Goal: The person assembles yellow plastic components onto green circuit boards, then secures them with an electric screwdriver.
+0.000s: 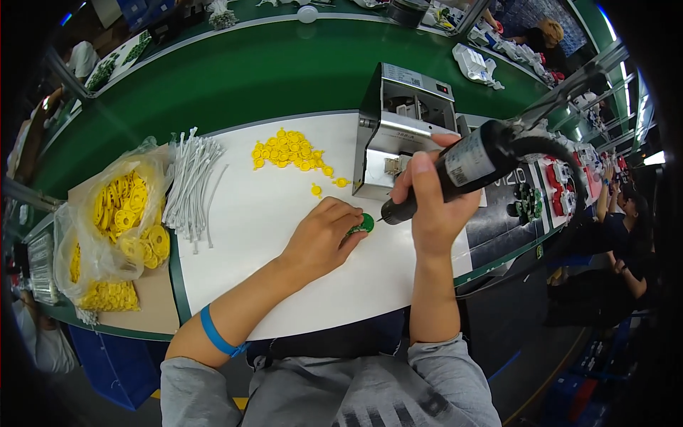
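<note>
My left hand presses a small green round part against the white work mat, fingers closed around it. My right hand grips a black electric screwdriver tilted down to the left. Its tip touches the green part's right side. A cable runs from the screwdriver's top toward the right. A blue band circles my left forearm.
A grey metal box machine stands behind my hands. Loose yellow round parts lie on the mat, white cable ties to the left, and clear bags of yellow parts beyond. A tray of green parts sits right. Another person works at far right.
</note>
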Demonstrator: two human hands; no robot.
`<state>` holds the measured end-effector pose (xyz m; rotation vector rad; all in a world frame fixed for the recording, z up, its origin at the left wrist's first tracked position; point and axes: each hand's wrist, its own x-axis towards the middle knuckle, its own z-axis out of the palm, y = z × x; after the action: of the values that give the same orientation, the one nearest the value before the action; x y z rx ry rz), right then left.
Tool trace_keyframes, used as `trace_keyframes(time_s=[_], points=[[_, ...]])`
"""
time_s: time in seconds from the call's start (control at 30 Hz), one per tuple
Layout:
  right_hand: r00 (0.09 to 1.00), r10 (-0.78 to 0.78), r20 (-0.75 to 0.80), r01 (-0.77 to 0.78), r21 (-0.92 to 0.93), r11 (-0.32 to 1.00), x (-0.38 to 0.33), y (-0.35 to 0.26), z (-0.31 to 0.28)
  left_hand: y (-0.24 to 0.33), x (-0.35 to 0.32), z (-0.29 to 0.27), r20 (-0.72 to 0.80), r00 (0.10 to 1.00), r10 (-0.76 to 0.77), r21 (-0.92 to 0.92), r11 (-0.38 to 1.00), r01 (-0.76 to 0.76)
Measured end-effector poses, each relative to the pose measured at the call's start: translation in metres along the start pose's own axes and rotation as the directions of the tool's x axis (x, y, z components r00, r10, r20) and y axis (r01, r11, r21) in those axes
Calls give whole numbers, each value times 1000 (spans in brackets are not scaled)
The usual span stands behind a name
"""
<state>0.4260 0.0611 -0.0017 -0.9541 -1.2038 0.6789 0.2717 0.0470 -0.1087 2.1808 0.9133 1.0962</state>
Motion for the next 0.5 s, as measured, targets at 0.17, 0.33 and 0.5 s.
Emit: trace_keyframes(time_s=[0.17, 0.33, 0.5], points=[[1000, 27, 2, -27, 26, 999, -11, 18, 1, -3, -1, 1, 13, 1000, -6, 9, 1000, 6], [999, 46, -10, -45, 48, 998, -12, 23, 0, -2, -1, 2, -3, 1000, 0, 3, 1000, 0], [998, 46, -36, -44, 62, 997, -15, 23, 1, 0, -1, 2, -4, 1000, -2, 16, 1000, 2]])
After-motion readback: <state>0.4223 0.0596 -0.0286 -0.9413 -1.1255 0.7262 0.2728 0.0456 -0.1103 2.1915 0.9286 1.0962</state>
